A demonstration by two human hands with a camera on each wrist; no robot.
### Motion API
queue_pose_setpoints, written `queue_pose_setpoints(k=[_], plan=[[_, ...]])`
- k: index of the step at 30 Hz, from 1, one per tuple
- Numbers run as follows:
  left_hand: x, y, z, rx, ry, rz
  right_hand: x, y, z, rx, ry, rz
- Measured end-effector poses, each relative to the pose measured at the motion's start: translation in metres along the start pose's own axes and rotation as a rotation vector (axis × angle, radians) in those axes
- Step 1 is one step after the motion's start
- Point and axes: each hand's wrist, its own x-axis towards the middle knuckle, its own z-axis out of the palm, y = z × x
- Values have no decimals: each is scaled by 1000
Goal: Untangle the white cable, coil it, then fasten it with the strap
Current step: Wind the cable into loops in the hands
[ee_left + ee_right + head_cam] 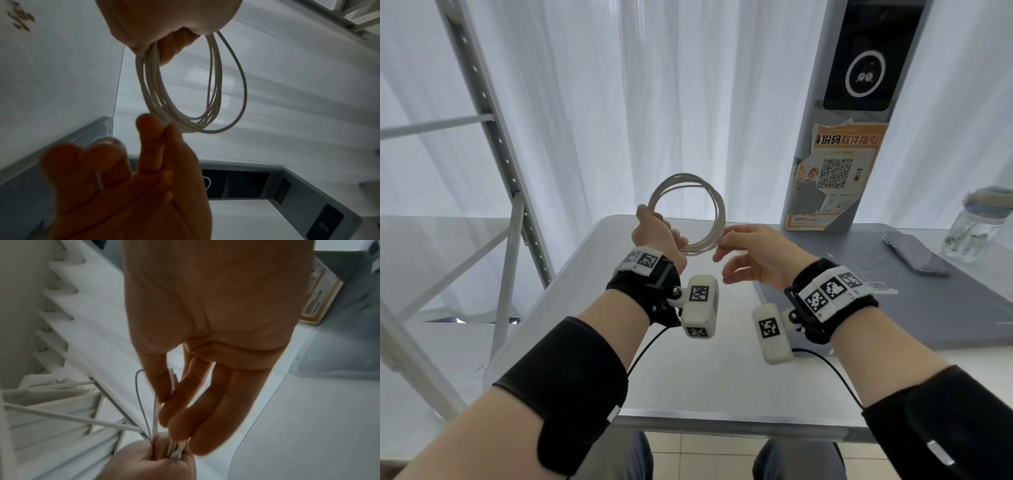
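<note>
The white cable [717, 205] is wound into a round coil of several loops, held upright in the air above the far edge of the table. My left hand [662, 236] grips the coil's lower left in a fist, with the bundle [191, 126] hanging out of it. My right hand [750, 250] meets the coil at its lower right. In the right wrist view its thumb and forefinger [180, 394] pinch the strands [156, 412] just above the left fist [156, 462]; the other fingers are straight. I cannot make out a strap.
A white table [722, 359] lies below the hands, with a grey mat [893, 308] on its right. On the mat are a phone [916, 253] and a clear jar [976, 229]. A grey pillar with an orange poster [842, 178] stands behind; a metal rack [493, 137] is at left.
</note>
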Motion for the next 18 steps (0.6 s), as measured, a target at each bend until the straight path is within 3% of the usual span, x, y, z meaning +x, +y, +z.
queue_pose_setpoints(k=[5, 13, 18], plan=[[-1, -10, -2, 27, -16, 3, 2, 6, -1, 21, -5, -1], [-7, -11, 1, 173, -173, 45, 4, 6, -5, -118, 45, 82], [-2, -8, 0, 54, -292, -113, 4, 7, -7, -9, 70, 56]])
